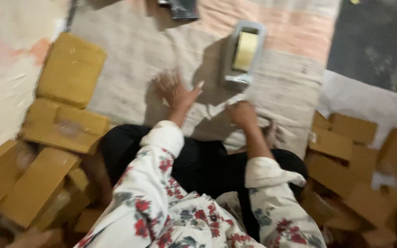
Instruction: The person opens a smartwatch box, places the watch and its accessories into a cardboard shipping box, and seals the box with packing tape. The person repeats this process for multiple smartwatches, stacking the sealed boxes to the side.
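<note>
Down on the cloth-covered floor [129, 50], the left hand [174, 92] is spread open, holding nothing; the right hand [242, 114] (blurred, grip unclear) sits near the tape dispenser [243, 54].

Wrapped yellow parcels [71, 69] lie stacked at the left, plain cardboard boxes [352, 128] are heaped at the right, and a dark mat [377, 41] covers the far corner.

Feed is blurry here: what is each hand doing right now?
Left hand: open, fingers spread on the cloth, holding nothing.
Right hand: on the cloth near the tape dispenser; grip cannot be told.
</note>
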